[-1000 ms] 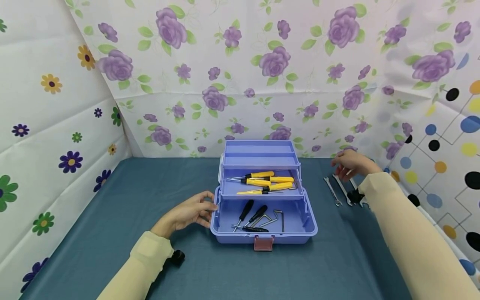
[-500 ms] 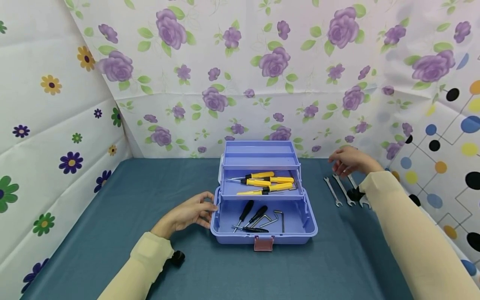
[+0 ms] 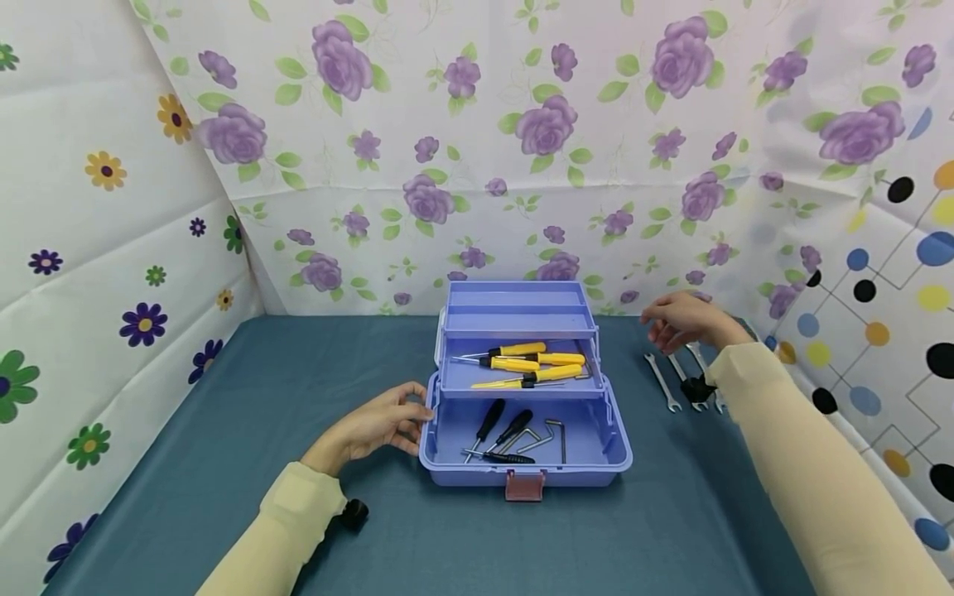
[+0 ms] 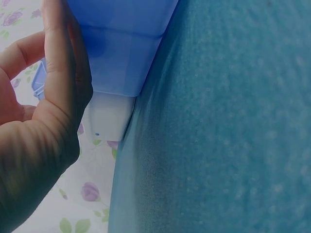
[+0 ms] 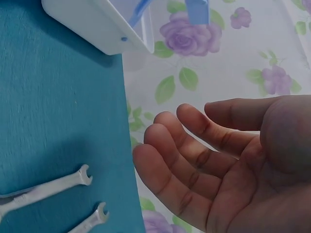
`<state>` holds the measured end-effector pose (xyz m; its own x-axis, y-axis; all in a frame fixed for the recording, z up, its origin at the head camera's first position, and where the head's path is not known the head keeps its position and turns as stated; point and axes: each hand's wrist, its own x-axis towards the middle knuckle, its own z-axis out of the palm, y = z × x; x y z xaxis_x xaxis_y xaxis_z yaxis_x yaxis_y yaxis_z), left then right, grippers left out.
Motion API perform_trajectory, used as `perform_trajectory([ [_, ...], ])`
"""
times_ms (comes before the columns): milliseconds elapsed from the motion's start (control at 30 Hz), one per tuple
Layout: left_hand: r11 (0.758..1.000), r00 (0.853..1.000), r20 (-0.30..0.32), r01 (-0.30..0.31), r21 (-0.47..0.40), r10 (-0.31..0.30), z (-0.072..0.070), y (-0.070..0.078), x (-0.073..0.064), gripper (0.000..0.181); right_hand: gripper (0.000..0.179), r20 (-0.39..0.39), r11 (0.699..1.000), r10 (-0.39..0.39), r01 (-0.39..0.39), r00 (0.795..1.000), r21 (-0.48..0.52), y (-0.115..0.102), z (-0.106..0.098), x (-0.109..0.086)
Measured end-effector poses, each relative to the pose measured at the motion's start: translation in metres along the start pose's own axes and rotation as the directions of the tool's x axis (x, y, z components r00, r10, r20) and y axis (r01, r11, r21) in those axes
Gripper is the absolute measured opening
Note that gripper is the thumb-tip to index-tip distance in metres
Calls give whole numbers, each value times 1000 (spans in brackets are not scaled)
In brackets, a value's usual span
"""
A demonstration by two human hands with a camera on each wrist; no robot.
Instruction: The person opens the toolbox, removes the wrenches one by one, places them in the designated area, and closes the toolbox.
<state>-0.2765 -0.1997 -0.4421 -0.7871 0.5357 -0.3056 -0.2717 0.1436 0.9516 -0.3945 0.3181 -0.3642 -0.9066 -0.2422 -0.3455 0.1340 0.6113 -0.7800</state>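
Observation:
A blue-violet toolbox point(image 3: 524, 476) stands with its lid up and its tiered trays raised. My left hand point(image 3: 382, 420) rests at its left wall, fingertips right at the rim; in the left wrist view the left hand's fingers point(image 4: 58, 63) extend along the blue side. My right hand point(image 3: 686, 321), loosely curled and holding nothing, hovers above the far ends of silver open-ended wrenches point(image 3: 662, 382) lying right of the box. In the right wrist view, its fingers point(image 5: 180, 160) hang apart from the wrench ends point(image 5: 63, 184).
Yellow-handled screwdrivers point(image 3: 514, 362) lie in the middle tray. The bottom compartment holds black-handled screwdrivers point(image 3: 489, 419) and hex keys point(image 3: 562, 440). A flowered cloth wall point(image 3: 358, 165) rises behind the dark teal tabletop point(image 3: 477, 546), and a dotted cloth point(image 3: 887, 348) bounds the right side.
My right hand has shifted slightly left over the wrenches, moving away from their right-hand side. The left hand and toolbox have stayed in place.

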Motion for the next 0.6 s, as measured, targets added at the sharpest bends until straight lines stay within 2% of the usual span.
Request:
perform_trajectory([
  [300,1000,1000,4,-7,15,7,0,-1,0,35,40,13,1000,-15,15,1000,2,3,17,13],
  [600,1000,1000,6,-16,23,16,-1,-1,0,36,48,22,998,8,-9,1000,70,-4,37,23],
])
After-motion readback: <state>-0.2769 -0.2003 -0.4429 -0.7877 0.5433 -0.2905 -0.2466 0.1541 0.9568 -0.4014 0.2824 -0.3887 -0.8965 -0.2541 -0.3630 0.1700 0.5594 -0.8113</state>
